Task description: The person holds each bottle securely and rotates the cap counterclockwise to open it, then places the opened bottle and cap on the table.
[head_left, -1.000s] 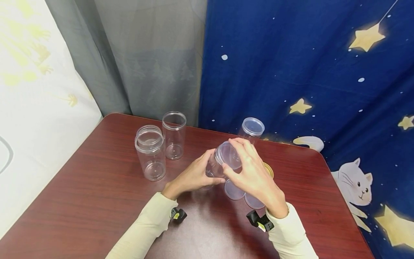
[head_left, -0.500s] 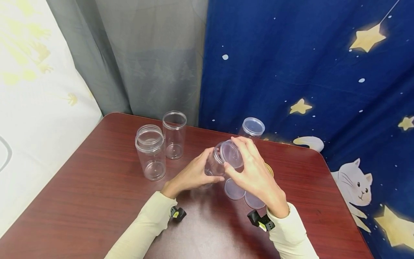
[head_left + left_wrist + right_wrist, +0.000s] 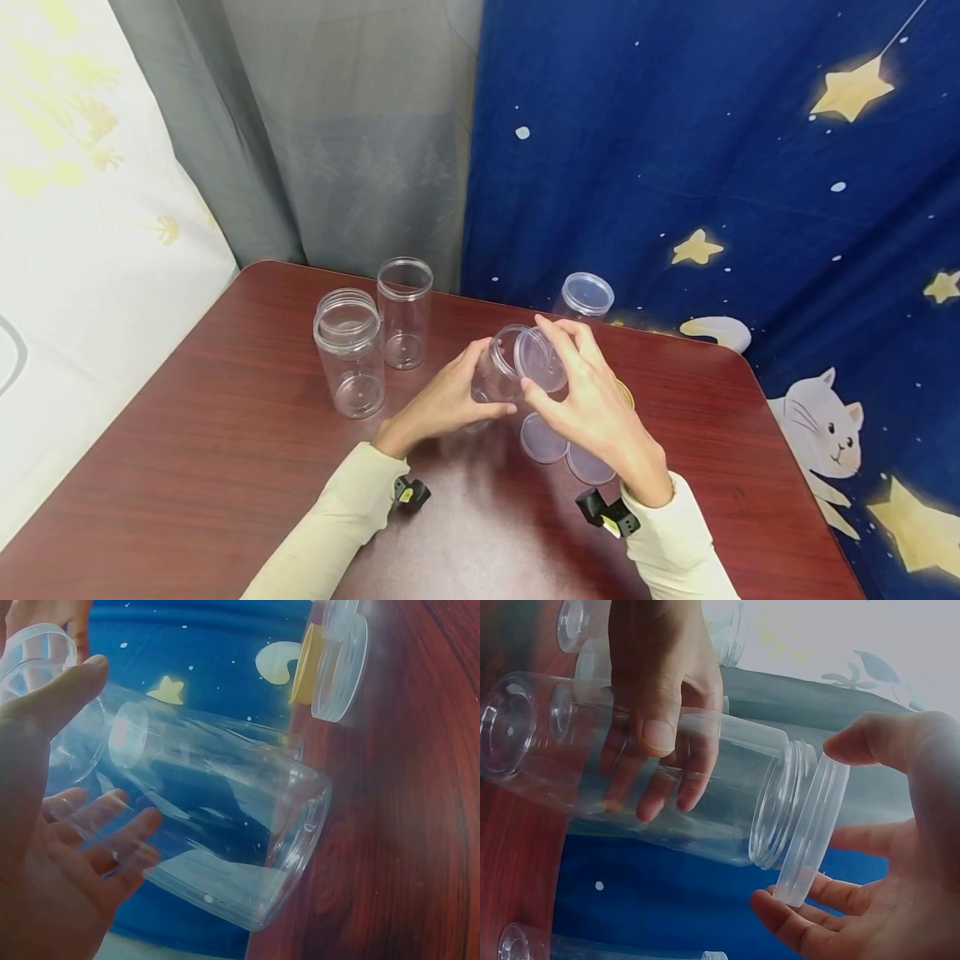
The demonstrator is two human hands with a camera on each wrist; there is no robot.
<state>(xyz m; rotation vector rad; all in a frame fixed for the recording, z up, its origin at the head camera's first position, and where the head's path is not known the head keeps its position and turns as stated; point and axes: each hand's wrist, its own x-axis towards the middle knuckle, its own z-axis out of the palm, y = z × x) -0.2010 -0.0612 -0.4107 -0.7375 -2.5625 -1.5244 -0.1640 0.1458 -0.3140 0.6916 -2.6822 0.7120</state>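
Note:
My left hand holds a clear plastic jar tilted above the table, fingers and thumb round its side. The jar's open threaded mouth points up and to the right. My right hand pinches a translucent lid by its rim, thumb on one side and fingers on the other. In the right wrist view the lid stands at an angle just off the jar's threads, with a narrow gap along part of the rim. Through the jar's wall in the left wrist view I see nothing inside.
Several open clear jars, including a front one and a back one, stand at the left. A lidded jar stands at the back right. Two translucent lids and a yellow lid lie beside my right hand.
The lid has shifted slightly right, away from the jar's mouth, baring more of the rim. My left hand and the jar have moved a little left.

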